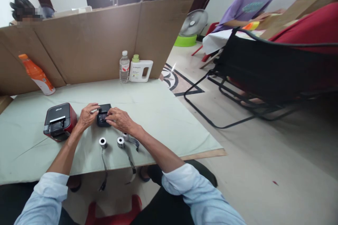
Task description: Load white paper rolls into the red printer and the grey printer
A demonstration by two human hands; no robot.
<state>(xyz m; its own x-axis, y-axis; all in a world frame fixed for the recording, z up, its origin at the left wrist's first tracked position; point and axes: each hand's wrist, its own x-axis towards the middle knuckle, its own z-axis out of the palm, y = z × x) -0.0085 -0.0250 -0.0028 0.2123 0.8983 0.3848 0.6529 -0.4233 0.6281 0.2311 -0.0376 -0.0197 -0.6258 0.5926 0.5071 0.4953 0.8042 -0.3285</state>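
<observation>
A small black device (104,115), which looks like a portable label printer with its lid raised, lies on the pale cloth. My left hand (89,115) curls its fingers against the device's left edge, thumb and fingertips close together. From the right, my right hand (119,119) has its fingertips bent together over the device's near right part; what they pinch is too small to make out. Nearer to me stand a white roll with a dark strip (102,143) and another roll (120,142), their strips hanging over the table edge. A third roll (125,136) is partly covered by my right forearm.
Left of my left hand stands a red and black printer (60,121). An orange bottle (37,75), a clear water bottle (124,66) and a white jug (141,70) stand before the cardboard screen (100,42). A black folding chair (264,66) and a person in purple (245,7) are at right.
</observation>
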